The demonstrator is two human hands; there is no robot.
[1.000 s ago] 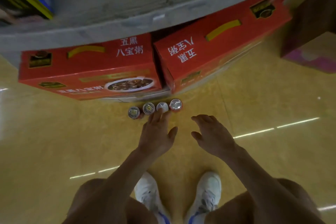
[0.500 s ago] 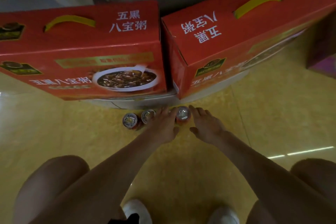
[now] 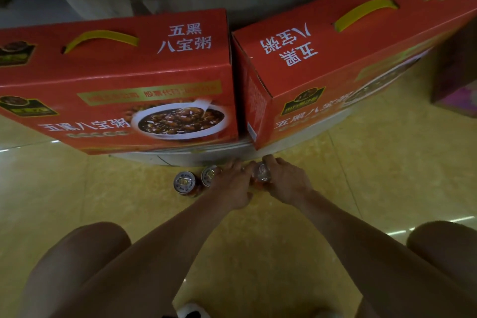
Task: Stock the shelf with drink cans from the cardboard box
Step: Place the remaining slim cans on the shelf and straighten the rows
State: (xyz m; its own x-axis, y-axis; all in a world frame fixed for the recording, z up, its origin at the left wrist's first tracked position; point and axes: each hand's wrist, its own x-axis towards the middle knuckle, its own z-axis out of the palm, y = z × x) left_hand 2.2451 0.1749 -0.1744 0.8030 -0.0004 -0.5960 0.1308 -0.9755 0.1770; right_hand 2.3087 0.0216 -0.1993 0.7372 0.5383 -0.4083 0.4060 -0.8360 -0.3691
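A row of drink cans stands on the yellow floor just in front of the shelf's base. The leftmost can [image 3: 184, 183] stands free, and a second can [image 3: 209, 175] peeks out beside my left hand [image 3: 233, 184]. My left hand covers a can in the row, its fingers curled down over it. My right hand [image 3: 286, 181] wraps the rightmost can [image 3: 262, 173], whose silver top shows between both hands. Two red cardboard boxes, the left box [image 3: 124, 80] and the right box [image 3: 343, 59], sit on the shelf's bottom board above the cans.
The pale edge of the bottom shelf board [image 3: 196, 156] juts out right behind the cans. A dark purple box [image 3: 456, 85] stands on the floor at right. My knees and a white shoe [image 3: 189, 311] fill the lower frame.
I have crouched lower and closer to the floor. Both hands went forward from hovering above the floor onto the cans and closed around them.
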